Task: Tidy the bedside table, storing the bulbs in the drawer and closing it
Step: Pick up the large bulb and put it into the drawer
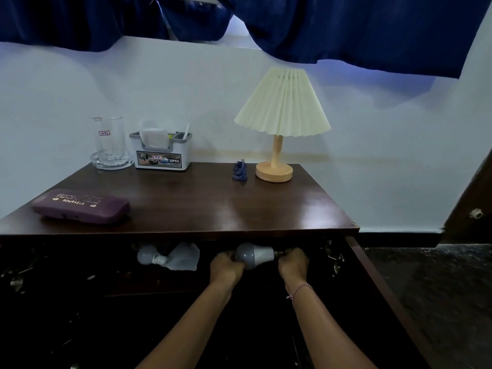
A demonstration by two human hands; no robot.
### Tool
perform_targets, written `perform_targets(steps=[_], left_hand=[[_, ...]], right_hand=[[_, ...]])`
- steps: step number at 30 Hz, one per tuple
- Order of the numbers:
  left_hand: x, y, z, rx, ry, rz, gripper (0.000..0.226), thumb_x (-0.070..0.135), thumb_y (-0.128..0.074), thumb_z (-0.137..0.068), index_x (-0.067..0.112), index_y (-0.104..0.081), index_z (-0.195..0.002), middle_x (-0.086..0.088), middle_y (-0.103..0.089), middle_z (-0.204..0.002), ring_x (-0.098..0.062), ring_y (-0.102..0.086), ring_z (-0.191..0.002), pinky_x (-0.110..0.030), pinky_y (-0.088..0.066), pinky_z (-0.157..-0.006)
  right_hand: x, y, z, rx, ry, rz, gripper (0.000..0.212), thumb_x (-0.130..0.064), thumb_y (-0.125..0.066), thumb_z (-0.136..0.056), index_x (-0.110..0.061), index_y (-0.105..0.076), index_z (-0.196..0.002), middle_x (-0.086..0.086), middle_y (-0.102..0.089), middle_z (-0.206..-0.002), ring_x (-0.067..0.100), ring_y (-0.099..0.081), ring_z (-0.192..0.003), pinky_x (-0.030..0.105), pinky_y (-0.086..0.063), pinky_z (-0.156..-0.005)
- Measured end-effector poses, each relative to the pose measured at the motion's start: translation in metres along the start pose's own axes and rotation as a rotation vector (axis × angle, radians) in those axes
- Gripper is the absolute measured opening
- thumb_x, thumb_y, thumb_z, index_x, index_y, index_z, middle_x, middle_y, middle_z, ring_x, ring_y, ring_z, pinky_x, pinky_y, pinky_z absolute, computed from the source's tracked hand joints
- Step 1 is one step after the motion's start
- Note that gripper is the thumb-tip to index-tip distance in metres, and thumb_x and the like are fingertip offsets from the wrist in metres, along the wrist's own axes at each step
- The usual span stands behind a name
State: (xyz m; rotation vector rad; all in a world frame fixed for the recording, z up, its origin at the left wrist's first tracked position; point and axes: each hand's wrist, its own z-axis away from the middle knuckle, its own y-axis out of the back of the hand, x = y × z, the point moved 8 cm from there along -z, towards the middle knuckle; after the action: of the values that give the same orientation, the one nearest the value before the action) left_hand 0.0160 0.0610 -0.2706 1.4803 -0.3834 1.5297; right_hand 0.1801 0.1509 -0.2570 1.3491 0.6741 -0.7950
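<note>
A grey and white bulb [254, 254] lies sideways inside the open dark drawer [372, 272], just under the front edge of the bedside table [202, 206]. My left hand [225, 269] grips its rounded glass end. My right hand [292, 265] holds its metal screw base. A second bulb [150, 256] rests further left in the drawer, against a crumpled clear plastic bag [183, 257].
On the tabletop stand a glass mug [110, 143], a white organiser box [161, 153], a purple spectacle case [80, 206], a small blue figure [240, 170] and a pleated lamp [279, 123]. Small metal items lie scattered in the dark drawer. Blue curtains hang above.
</note>
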Motion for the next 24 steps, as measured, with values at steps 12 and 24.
perform_targets(steps=[12, 24], left_hand=[[0.011, -0.005, -0.028, 0.021, -0.049, -0.148, 0.029, 0.010, -0.046, -0.090, -0.006, -0.060, -0.109, -0.023, -0.063, -0.114, -0.037, -0.060, -0.104, -0.036, -0.049, -0.082], [0.014, 0.003, -0.005, 0.008, -0.119, -0.040, 0.027, 0.012, -0.049, -0.090, -0.004, -0.062, -0.108, -0.020, -0.065, -0.108, -0.033, -0.061, -0.099, -0.024, -0.039, -0.069]], right_hand=[[0.008, -0.026, -0.011, 0.036, 0.012, 0.063, 0.029, 0.002, -0.049, -0.087, 0.008, -0.061, -0.112, 0.028, -0.062, -0.118, 0.036, -0.057, -0.114, 0.036, -0.044, -0.092], [-0.004, -0.031, 0.007, 0.014, 0.117, 0.067, 0.029, -0.002, -0.056, -0.085, 0.005, -0.062, -0.112, 0.024, -0.063, -0.116, 0.032, -0.059, -0.111, 0.032, -0.044, -0.090]])
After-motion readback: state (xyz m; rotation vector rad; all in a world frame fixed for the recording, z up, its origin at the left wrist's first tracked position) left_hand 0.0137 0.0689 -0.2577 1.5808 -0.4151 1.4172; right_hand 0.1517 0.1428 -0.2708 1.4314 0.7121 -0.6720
